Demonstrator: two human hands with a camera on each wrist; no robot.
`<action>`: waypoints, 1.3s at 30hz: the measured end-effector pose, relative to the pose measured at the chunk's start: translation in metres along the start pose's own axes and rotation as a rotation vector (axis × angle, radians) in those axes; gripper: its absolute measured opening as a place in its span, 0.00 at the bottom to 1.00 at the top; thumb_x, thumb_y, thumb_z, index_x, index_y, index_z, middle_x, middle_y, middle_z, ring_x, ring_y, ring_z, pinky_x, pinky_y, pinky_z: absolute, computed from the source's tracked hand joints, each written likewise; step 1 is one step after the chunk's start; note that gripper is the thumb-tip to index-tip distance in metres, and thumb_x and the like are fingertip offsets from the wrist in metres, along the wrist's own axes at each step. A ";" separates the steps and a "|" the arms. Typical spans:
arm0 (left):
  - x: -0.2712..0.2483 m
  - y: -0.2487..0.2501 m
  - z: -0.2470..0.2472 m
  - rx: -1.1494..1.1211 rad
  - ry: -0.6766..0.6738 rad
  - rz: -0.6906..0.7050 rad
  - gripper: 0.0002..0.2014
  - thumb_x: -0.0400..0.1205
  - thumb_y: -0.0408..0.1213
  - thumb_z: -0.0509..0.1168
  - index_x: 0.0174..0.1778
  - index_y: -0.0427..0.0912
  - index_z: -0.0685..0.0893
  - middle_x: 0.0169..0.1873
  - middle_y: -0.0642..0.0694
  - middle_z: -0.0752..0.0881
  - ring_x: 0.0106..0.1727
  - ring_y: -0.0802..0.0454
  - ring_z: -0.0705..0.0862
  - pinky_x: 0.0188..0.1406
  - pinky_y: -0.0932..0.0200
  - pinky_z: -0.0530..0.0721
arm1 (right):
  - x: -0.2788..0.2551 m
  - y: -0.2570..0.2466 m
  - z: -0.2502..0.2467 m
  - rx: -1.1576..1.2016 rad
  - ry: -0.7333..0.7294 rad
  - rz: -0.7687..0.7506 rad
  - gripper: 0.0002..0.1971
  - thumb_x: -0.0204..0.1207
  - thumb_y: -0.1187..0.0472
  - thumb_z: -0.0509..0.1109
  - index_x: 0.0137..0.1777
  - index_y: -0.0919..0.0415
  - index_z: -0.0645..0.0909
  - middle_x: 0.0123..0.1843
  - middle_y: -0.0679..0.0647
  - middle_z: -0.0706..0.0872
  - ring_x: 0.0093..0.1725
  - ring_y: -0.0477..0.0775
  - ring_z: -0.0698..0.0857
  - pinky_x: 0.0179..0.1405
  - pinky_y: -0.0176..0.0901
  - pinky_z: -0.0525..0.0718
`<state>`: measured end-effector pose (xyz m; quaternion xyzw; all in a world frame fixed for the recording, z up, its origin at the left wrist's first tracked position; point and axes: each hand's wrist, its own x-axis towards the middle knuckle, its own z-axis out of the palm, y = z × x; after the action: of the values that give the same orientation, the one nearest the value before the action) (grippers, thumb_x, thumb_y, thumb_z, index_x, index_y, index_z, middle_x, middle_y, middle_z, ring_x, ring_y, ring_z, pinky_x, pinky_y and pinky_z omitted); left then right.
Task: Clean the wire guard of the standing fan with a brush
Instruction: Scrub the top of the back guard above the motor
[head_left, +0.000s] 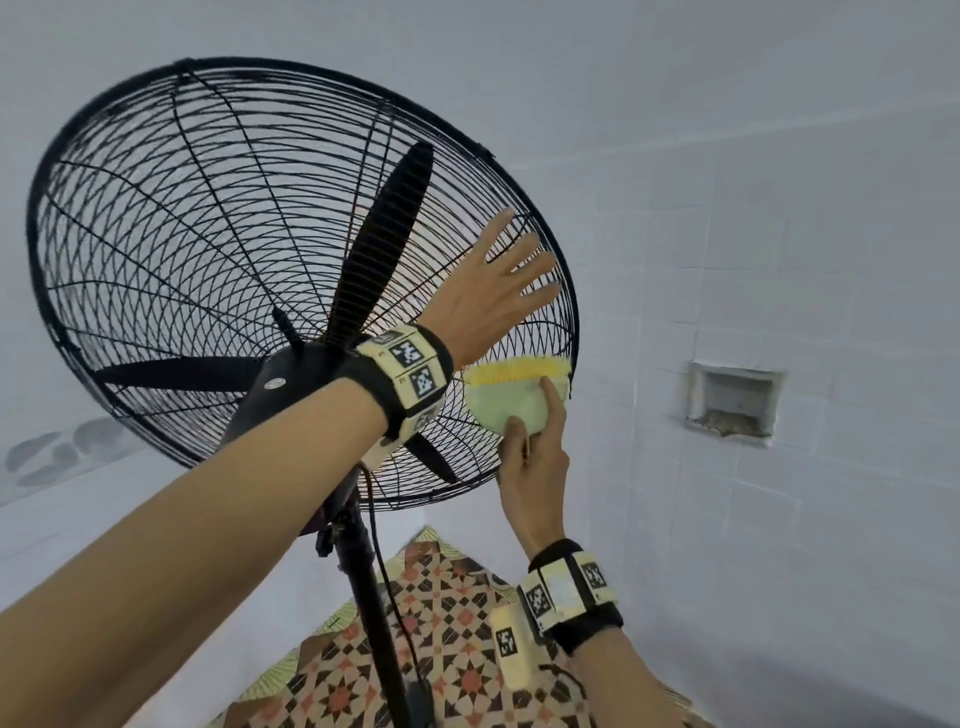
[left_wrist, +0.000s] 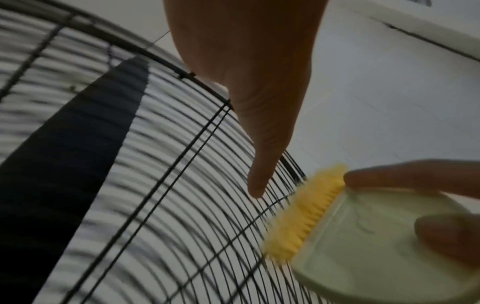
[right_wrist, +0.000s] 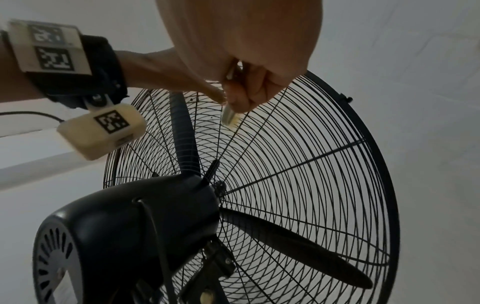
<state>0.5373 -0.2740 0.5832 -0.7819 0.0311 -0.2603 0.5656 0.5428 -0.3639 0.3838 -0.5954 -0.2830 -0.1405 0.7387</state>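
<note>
the wire guard (head_left: 171, 249) of the standing fan fills the left and middle of the head view, tilted back on its pole (head_left: 371, 597), with the black blades (head_left: 387, 234) behind the wires and the motor housing (head_left: 280, 395) towards the person. the left hand (head_left: 488, 296) reaches across that housing and lies flat on the guard's right side near the rim, fingers straight and spread, holding nothing; it looks to be steadying the cage. just below it, and closer to the rim, the brush (head_left: 511, 397) sits with its yellow bristles (left_wrist: 303, 214) up against the wires and its pale green body pointing down into the right hand (head_left: 532, 467). that grip is closed on the brush: thumb on the near face, forefinger stretched along the body towards the bristles, the other fingers curled round the lower end. the bristle row runs roughly along the rim's curve, across the radial wires, so the uncleaned guard lies mostly to the left and above. the right hand is the working one, wrist below the brush and forearm rising from low right. in my judgement the next stroke should sweep inward along the wires, without knocking the left thumb (left_wrist: 259, 168), which hangs just beside the bristles.
</note>
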 end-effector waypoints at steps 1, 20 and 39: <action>0.005 -0.001 -0.002 -0.015 0.006 0.002 0.37 0.82 0.42 0.74 0.87 0.57 0.66 0.86 0.42 0.69 0.88 0.37 0.62 0.88 0.24 0.49 | 0.004 0.003 0.004 -0.006 0.011 -0.003 0.24 0.92 0.57 0.58 0.86 0.44 0.60 0.34 0.61 0.84 0.26 0.57 0.78 0.25 0.51 0.78; -0.002 -0.007 -0.013 -0.319 0.195 0.017 0.27 0.77 0.25 0.61 0.71 0.49 0.85 0.65 0.38 0.82 0.77 0.33 0.74 0.87 0.30 0.59 | -0.028 0.037 0.003 -0.125 -0.026 0.275 0.21 0.91 0.57 0.60 0.83 0.53 0.70 0.33 0.55 0.84 0.20 0.44 0.79 0.24 0.50 0.85; -0.018 0.000 -0.030 -0.354 0.210 0.065 0.29 0.76 0.26 0.51 0.71 0.47 0.83 0.66 0.37 0.80 0.78 0.31 0.72 0.88 0.29 0.56 | -0.008 -0.007 -0.031 -0.015 0.080 0.057 0.08 0.90 0.53 0.63 0.65 0.41 0.75 0.33 0.52 0.83 0.28 0.50 0.78 0.23 0.52 0.79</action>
<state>0.5082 -0.2939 0.5835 -0.8364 0.1604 -0.3124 0.4209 0.5405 -0.3968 0.3805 -0.6027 -0.2349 -0.1453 0.7486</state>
